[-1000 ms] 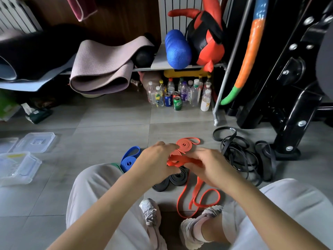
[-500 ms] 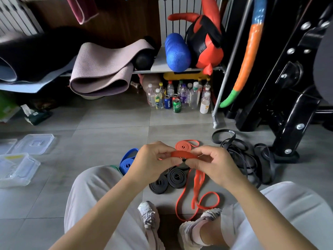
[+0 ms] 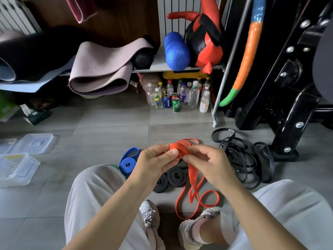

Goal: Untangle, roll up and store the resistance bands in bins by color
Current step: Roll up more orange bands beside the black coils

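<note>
Both hands hold an orange resistance band point(image 3: 180, 149) above the floor. My left hand point(image 3: 155, 161) pinches the small rolled part with thumb and fingers. My right hand point(image 3: 207, 161) grips the band just beside the roll, and the loose tail hangs down in loops to the floor point(image 3: 196, 201). Behind the hands lies another rolled orange band point(image 3: 189, 141). A rolled blue band point(image 3: 128, 160) lies left of my left hand. Two rolled black bands point(image 3: 171, 177) lie under the hands. A tangle of black bands point(image 3: 239, 156) is on the right.
Clear plastic bins point(image 3: 16, 168) and lids point(image 3: 34, 143) sit at the left on the grey tile floor. Bottles and cans point(image 3: 180, 98) stand under a shelf with yoga mats point(image 3: 100, 69). A black machine base point(image 3: 284, 152) stands at the right. My knees and shoes fill the bottom.
The rolled part of the orange band has grown in my hands, and the hands have risen slightly. The loose tail on the floor has shortened a little.
</note>
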A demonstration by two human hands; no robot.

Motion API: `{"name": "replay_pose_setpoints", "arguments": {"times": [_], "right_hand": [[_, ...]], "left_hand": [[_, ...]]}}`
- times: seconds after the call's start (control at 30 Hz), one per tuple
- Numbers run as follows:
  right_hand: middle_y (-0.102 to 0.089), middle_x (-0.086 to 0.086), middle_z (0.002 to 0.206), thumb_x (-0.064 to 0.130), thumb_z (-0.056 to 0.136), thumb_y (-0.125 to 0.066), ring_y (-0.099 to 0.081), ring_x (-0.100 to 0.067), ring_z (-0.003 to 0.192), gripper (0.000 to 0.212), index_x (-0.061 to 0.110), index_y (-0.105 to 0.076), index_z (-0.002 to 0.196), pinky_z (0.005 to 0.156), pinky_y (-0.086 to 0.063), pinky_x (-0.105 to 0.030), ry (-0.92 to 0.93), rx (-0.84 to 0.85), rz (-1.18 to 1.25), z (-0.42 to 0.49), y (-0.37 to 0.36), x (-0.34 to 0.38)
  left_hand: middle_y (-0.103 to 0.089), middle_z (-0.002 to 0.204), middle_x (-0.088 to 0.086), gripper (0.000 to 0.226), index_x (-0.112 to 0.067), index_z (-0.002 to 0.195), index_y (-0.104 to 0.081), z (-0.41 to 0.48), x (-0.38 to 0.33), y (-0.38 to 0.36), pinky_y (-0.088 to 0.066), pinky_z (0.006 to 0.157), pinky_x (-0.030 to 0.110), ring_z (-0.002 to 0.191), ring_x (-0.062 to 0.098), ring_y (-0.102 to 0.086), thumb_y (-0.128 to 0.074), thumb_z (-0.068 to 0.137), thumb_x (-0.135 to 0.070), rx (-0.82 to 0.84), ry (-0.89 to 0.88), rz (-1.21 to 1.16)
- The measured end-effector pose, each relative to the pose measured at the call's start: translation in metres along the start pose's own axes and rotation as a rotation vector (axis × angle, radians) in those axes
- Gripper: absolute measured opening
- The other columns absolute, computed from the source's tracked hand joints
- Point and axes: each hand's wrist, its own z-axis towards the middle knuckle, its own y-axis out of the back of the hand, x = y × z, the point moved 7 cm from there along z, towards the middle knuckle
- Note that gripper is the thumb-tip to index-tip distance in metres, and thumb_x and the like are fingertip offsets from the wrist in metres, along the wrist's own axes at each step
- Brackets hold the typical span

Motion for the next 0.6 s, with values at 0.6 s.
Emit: {"name": "replay_pose_setpoints", "arguments": {"times": [0.6], "right_hand": [[-0.060,0.006,0.087,0.030,0.085,-0.062,-0.056,-0.017,0.082,0.017,0.025,-0.069,0.100,0.069,-0.047,-0.035,0.205,0.280,-0.790,0.011,-0.025,0.005]], "left_hand": [[-0.063,0.099,-0.005,0.023,-0.025,0.105,-0.069,-0.004,-0.041,-0.017,-0.045,0.081,0.028,0.087,0.014,-0.057,-0.069,0.082,-0.027,0.109,-0.282,1.438]]}}
